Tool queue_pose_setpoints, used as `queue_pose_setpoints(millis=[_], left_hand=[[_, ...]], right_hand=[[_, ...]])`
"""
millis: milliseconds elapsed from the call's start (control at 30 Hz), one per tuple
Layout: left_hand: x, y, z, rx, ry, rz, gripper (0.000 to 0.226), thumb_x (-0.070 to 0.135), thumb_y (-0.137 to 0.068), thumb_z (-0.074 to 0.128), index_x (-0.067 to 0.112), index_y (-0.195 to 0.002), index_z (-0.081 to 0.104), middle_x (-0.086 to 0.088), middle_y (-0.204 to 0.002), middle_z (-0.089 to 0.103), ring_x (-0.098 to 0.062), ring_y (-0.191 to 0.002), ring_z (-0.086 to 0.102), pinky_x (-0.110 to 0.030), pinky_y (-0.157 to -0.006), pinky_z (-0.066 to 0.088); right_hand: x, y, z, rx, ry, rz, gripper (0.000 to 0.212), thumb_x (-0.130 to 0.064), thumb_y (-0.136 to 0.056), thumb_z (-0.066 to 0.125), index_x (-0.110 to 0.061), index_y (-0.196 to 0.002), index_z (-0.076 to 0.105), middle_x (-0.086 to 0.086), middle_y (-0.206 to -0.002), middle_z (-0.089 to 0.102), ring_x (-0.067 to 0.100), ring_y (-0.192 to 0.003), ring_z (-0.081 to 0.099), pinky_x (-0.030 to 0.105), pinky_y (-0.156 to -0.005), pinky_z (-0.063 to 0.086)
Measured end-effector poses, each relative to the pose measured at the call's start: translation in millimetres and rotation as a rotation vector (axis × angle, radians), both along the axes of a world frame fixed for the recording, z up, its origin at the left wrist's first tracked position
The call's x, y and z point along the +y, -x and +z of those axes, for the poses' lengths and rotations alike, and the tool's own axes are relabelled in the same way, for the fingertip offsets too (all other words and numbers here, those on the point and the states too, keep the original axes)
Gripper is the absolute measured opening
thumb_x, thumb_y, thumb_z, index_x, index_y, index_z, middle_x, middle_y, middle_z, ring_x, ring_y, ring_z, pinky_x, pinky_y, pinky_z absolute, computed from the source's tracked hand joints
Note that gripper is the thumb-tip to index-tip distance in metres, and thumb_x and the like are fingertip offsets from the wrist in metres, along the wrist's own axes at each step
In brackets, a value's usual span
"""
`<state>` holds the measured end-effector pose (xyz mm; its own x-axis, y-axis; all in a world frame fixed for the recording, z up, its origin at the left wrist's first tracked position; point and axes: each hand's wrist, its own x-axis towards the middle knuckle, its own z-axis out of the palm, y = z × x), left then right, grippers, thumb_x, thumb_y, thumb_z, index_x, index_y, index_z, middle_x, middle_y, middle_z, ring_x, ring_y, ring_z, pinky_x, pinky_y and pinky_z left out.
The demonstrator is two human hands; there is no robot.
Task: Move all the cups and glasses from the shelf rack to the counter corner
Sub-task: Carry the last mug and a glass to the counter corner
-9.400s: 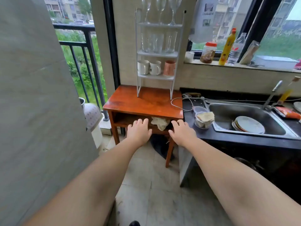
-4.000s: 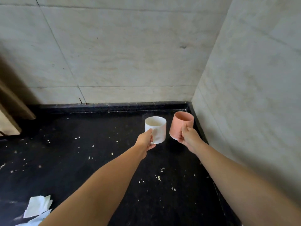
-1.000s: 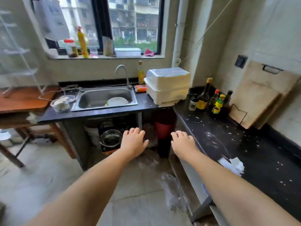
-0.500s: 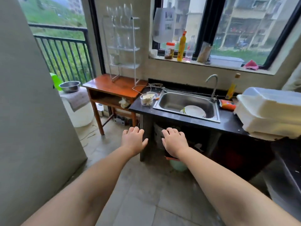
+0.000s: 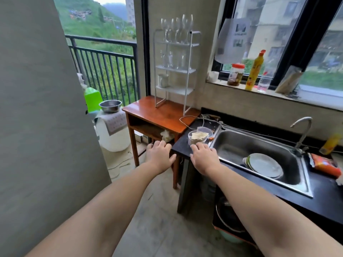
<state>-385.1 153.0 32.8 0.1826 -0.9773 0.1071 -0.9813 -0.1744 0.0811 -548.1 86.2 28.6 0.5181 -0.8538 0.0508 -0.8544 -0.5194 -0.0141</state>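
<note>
A white wire shelf rack point(image 5: 189, 69) stands on an orange wooden table point(image 5: 157, 114) against the wall. Several wine glasses point(image 5: 177, 28) stand on its top tier, several clear tumblers point(image 5: 171, 59) on the middle tier, and one white mug point(image 5: 163, 80) at the left of the bottom tier. My left hand point(image 5: 159, 156) and my right hand point(image 5: 203, 157) are stretched out in front of me, palms down, fingers apart, holding nothing. Both are well short of the rack. The counter corner is out of view.
A black counter point(image 5: 315, 197) with a steel sink point(image 5: 232, 143) holding plates point(image 5: 265, 165) runs to the right. A plastic container point(image 5: 197, 137) sits at the counter's left end. Bottles and a jar point(image 5: 235, 74) line the windowsill. A grey wall point(image 5: 37, 127) is at left.
My view has moved closer to the rack and table. Both hands stay empty and outstretched. The white and pink cups I held earlier are gone from the rack's bottom tier.
</note>
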Motion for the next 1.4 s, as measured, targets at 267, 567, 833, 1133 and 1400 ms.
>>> queue_pose_setpoints(millis=[267,567,833,1133,1400], left_hand=[[-104.1,-98.0,0.0,0.013,0.035,0.024,0.045,0.047,-0.094,0.039,0.019,-0.126,0.053,-0.005,-0.128,0.054,-0.025,-0.124,0.045,-0.039,-0.102,0.035],[-256.7,-232.0,33.4,-0.02,0.063,-0.082,0.049,0.048,-0.094,0.039,0.017,-0.13,0.05,-0.006,-0.134,0.051,-0.027,-0.126,0.045,-0.043,-0.103,0.036],[-364.2,-279.2,32.5,-0.018,0.11,-0.169,0.048,0.048,-0.095,0.038,0.018,-0.131,0.05,-0.005,-0.136,0.051,-0.025,-0.128,0.044,-0.041,-0.104,0.037],[-518.4,-321.0,32.4,0.047,0.126,-0.184,0.047,0.047,-0.093,0.043,0.017,-0.129,0.052,-0.006,-0.136,0.051,-0.026,-0.131,0.043,-0.042,-0.102,0.04],[-617.4,-347.0,29.1,0.496,0.047,-0.041,0.045,0.031,-0.093,0.045,0.011,-0.133,0.048,-0.008,-0.136,0.05,-0.028,-0.129,0.043,-0.04,-0.102,0.043]], right_hand=[[-107.6,-100.4,-0.3,0.015,0.015,0.036,0.04,-0.035,-0.1,0.035,-0.017,-0.135,0.04,0.009,-0.138,0.045,0.029,-0.13,0.042,0.046,-0.105,0.038],[-247.8,-218.5,26.4,-0.057,0.082,-0.117,0.041,-0.035,-0.1,0.034,-0.017,-0.136,0.039,0.008,-0.138,0.044,0.029,-0.128,0.043,0.046,-0.101,0.039],[-343.5,-267.5,40.5,-0.054,0.084,-0.181,0.045,-0.034,-0.1,0.033,-0.016,-0.142,0.036,0.009,-0.142,0.042,0.029,-0.131,0.041,0.047,-0.103,0.037],[-487.2,-304.7,66.8,-0.167,0.136,-0.236,0.044,-0.031,-0.1,0.032,-0.015,-0.141,0.037,0.01,-0.143,0.041,0.03,-0.13,0.04,0.045,-0.102,0.039],[-571.4,-327.1,100.8,-0.604,0.241,-0.389,0.056,-0.025,-0.1,0.041,-0.004,-0.148,0.02,0.016,-0.153,0.024,0.035,-0.141,0.028,0.044,-0.106,0.037]])
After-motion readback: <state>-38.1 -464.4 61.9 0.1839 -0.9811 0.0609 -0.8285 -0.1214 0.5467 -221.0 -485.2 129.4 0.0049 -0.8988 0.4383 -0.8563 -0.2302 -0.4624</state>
